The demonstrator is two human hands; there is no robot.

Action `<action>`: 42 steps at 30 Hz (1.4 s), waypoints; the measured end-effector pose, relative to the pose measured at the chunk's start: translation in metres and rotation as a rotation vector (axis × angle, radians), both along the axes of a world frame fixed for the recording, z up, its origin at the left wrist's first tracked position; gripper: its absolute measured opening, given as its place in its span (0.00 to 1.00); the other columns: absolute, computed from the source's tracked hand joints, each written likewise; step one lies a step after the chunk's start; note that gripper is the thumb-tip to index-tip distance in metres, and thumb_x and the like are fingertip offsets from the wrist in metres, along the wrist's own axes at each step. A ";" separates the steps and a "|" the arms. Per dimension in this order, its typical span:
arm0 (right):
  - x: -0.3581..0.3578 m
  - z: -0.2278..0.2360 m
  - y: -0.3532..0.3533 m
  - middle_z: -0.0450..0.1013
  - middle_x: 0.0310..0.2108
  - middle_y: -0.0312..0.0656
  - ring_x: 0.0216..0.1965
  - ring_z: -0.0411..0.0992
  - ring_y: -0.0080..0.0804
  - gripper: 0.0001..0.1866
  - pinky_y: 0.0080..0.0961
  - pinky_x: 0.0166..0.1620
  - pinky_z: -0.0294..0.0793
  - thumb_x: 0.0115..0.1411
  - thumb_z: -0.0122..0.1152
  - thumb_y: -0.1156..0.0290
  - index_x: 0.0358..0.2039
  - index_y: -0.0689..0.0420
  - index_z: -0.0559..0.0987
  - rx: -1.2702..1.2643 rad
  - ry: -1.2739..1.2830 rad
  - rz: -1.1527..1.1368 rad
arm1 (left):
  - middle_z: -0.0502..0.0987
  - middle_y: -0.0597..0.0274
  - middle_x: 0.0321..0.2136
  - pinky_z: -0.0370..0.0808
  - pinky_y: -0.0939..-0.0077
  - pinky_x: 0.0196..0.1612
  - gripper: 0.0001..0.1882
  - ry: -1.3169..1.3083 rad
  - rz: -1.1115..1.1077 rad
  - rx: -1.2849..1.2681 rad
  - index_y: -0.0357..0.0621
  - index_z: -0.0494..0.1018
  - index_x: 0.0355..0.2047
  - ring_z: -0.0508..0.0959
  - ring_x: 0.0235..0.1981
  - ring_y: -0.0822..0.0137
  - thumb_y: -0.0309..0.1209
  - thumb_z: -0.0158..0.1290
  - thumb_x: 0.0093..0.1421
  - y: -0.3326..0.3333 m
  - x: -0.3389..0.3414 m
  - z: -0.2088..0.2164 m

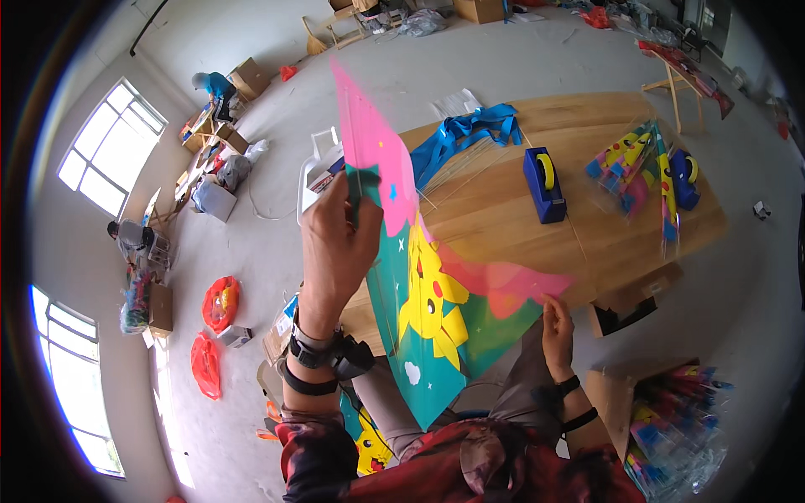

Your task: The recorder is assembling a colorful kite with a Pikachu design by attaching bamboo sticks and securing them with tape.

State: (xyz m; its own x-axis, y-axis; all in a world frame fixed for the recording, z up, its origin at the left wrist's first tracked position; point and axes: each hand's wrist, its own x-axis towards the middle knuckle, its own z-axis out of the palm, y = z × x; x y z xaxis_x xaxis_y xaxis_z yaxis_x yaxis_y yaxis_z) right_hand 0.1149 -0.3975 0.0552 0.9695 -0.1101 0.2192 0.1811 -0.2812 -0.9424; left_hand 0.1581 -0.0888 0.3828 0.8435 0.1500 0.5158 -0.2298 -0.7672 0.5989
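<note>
A thin kite [432,314], pink and teal with a yellow cartoon figure, hangs spread between my two hands above my lap. My left hand [340,239] pinches its left edge, held high. Along that edge runs a slim rod. At the right, my right hand [558,335] has its thumb and fingers closed on the pink corner. The kite's lower tip hangs over my legs. Behind it, a wooden table [495,243] carries blue ribbon [470,138], thin rods [465,172] and a blue tape dispenser [545,186] with yellow tape.
Packed kites [625,168] and a second tape dispenser [685,183] occupy the table's right end. Below it stands a cardboard box [637,302]; another at lower right holds bundled kites [679,427]. Red bags [220,303] lie on the left floor. Two other people work by the left wall.
</note>
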 end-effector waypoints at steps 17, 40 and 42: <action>0.015 -0.037 0.039 0.73 0.49 0.40 0.40 0.76 0.26 0.14 0.23 0.46 0.78 0.73 0.52 0.76 0.58 0.59 0.74 0.122 0.043 0.039 | 0.78 0.52 0.42 0.79 0.52 0.34 0.16 -0.129 0.295 0.581 0.43 0.74 0.52 0.82 0.34 0.45 0.30 0.49 0.65 0.076 0.136 -0.069; 0.035 -0.053 -0.007 0.77 0.45 0.50 0.46 0.77 0.39 0.15 0.33 0.47 0.77 0.72 0.54 0.73 0.57 0.60 0.74 -0.274 0.208 -0.069 | 0.75 0.52 0.50 0.70 0.52 0.58 0.25 0.310 -0.340 0.291 0.46 0.71 0.59 0.73 0.55 0.49 0.33 0.60 0.61 -0.067 0.099 -0.331; 0.042 -0.059 -0.013 0.77 0.46 0.51 0.45 0.78 0.44 0.14 0.35 0.46 0.77 0.72 0.54 0.73 0.56 0.59 0.74 -0.286 0.145 -0.065 | 0.70 0.52 0.60 0.61 0.42 0.64 0.27 0.219 -0.179 0.488 0.49 0.71 0.61 0.65 0.65 0.47 0.38 0.61 0.61 -0.035 0.089 -0.341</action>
